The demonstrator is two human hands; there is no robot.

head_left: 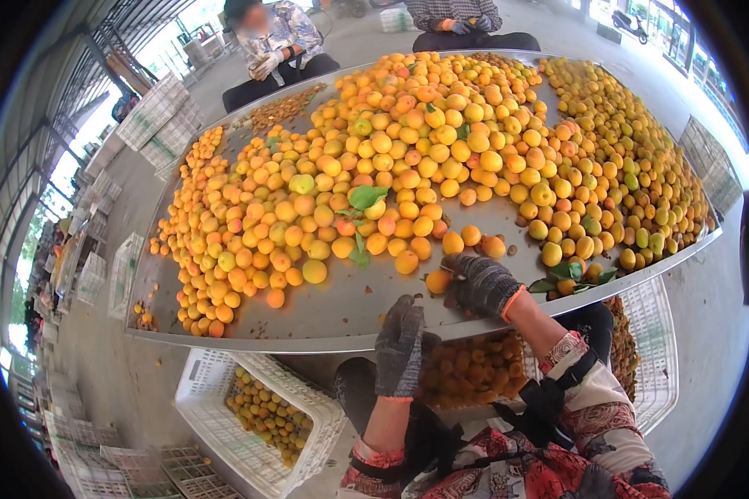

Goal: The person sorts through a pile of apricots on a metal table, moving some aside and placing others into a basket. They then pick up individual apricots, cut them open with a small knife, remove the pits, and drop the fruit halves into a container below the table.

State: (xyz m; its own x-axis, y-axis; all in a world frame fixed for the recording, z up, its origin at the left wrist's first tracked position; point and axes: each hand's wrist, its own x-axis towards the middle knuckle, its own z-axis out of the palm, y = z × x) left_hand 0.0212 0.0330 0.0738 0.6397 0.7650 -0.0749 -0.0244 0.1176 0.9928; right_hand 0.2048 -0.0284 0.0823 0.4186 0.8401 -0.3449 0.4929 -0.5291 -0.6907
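apricot (437,281) just beside right grip (484,285)

Head-mounted, looking forward and down from the near side of the metal table (329,306), wide fisheye with dark curved edges. Close above left hand (399,345) and right hand (483,284) at near centre; also takes in a white crate (329,424) below at near left. Reaches across to two people (295,35) beyond the far edge.
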